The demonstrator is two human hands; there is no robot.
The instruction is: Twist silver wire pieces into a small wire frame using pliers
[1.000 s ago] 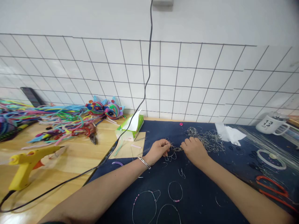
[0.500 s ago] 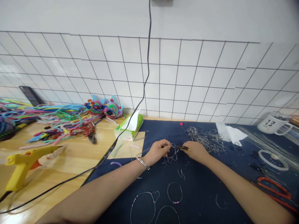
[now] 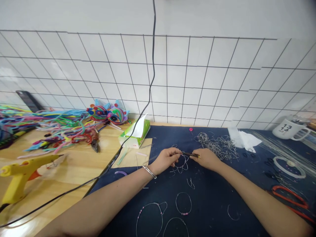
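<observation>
My left hand [image 3: 169, 160] pinches a looped wire piece [image 3: 182, 167], bent into petal-like curves that hang below the fingers. In my right hand [image 3: 206, 158] is a pair of pliers [image 3: 191, 154]; the fingers wrap its handles and the jaws point left, meeting the wire at my left fingertips. What exactly the jaws grip is too small to tell. Nearer me on the dark blue cloth [image 3: 209, 210] lie a small wire ring [image 3: 183, 204] with pink beads and a larger beaded wire ring [image 3: 149, 217]. A bent wire scrap [image 3: 190, 183] rests between them and my hands.
Tangled wire [image 3: 217, 146] sits beyond my right hand. At right are straight wires [image 3: 283, 149], red-handled scissors [image 3: 290, 196] and a white mug [image 3: 290, 129]. A tissue pack [image 3: 135, 135], a yellow glue gun [image 3: 22, 174] and colourful pipe cleaners [image 3: 61, 121] occupy the left. A black cable [image 3: 151, 89] hangs across.
The view has shifted slightly. Both hands stay close together at the wire piece, with the pliers' jaws still at the left fingertips; their handles have turned a little.
</observation>
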